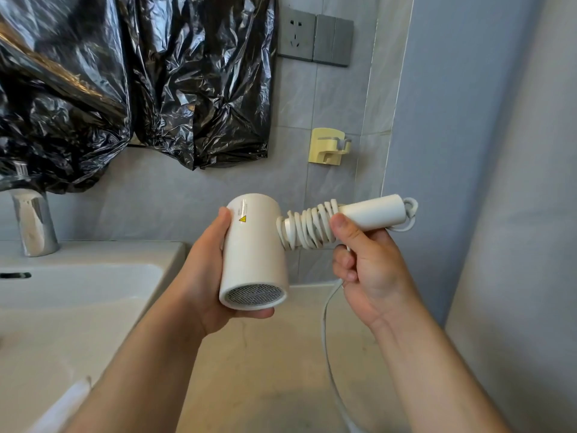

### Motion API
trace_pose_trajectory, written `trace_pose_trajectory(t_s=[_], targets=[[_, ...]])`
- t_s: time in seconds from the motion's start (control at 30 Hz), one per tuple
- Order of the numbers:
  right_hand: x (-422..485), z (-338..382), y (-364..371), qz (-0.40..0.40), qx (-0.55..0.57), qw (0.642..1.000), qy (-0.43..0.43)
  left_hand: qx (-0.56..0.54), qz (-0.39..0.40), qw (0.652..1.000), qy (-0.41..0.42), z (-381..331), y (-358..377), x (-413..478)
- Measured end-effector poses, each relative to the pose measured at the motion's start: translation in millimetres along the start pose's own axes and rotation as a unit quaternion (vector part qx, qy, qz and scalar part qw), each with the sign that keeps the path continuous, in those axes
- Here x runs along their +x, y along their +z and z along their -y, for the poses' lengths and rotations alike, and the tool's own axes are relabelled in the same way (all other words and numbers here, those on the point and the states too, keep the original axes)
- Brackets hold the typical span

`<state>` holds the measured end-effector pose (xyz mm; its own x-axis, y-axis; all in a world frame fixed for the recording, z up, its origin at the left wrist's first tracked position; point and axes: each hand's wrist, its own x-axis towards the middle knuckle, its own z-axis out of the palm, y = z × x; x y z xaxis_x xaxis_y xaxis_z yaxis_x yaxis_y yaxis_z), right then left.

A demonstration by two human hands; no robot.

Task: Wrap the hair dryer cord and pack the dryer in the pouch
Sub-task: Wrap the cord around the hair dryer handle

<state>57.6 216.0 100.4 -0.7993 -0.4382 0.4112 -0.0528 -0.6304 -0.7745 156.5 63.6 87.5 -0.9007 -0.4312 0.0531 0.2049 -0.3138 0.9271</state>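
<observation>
Countertop [274, 385]: pale stone, running from the sink to the right wall; nothing stands on the visible part. No pouch in view.

Sink [81, 285]: white basin at left, chrome faucet [32, 223] behind it.

Plastic sheet [125, 82]: black, crumpled, hung over the upper left wall. Beside it, 1 wall socket [296, 34]; below that, 1 yellow wall holder [327, 146], empty.

Hair dryer [254, 254]: white, held in the air above the countertop, between both hands. Barrel axis runs near-vertical, mesh intake end toward the camera and down, other end up and away. Handle [371, 212] juts right, roughly level, slightly raised at the far end.

Left hand [206, 270]: fingers curled around the barrel from the left, thumb at the top edge, firm hold.

Right hand [371, 273]: thumb pressed on the last coil, remaining fingers closed on the loose cord.

Cord [307, 228]: white, flat. About 8 turns wound on the handle next to the barrel; outer half of the handle bare. Remaining length drops from the right hand past the countertop edge, out of frame; plug not visible.

Status, as judged: wrapping partly done; remainder to wind, end to secure, packing not begun.
</observation>
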Motion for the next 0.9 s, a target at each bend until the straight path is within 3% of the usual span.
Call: trace_pose_trajectory(t_s=[0.17,0.27,0.33,0.4,0.5,0.53,0.73,0.9], targets=[[6.4,0.8,-2.5,-0.078,0.082,0.994,0.01,0.052,-0.036,0.992,0.11,1.7,6.9,-1.7],[9.0,6.8,-7.7,-0.108,0.138,0.984,0.024,0.203,-0.035,0.956,0.209,8.8,5.6,3.0],[9.9,11.1,-10.2,-0.112,0.168,0.979,0.029,0.375,-0.03,0.874,0.307,16.6,0.0,7.3],[10.7,13.3,-11.7,-0.111,0.172,0.978,0.031,0.493,-0.016,0.795,0.354,19.3,1.5,4.9],[11.9,13.7,-13.5,-0.119,0.152,0.98,0.047,0.584,-0.048,0.681,0.44,22.8,1.4,8.8],[12.2,14.7,-14.3,-0.119,0.149,0.98,0.054,0.581,-0.049,0.666,0.466,23.8,1.3,10.1],[10.5,17.8,-17.9,-0.061,0.113,0.983,0.128,0.515,-0.02,0.685,0.514,15.2,4.9,-1.3],[8.8,13.8,-13.3,-0.021,0.083,0.987,0.134,0.345,0.015,0.809,0.476,19.5,4.0,0.1]])
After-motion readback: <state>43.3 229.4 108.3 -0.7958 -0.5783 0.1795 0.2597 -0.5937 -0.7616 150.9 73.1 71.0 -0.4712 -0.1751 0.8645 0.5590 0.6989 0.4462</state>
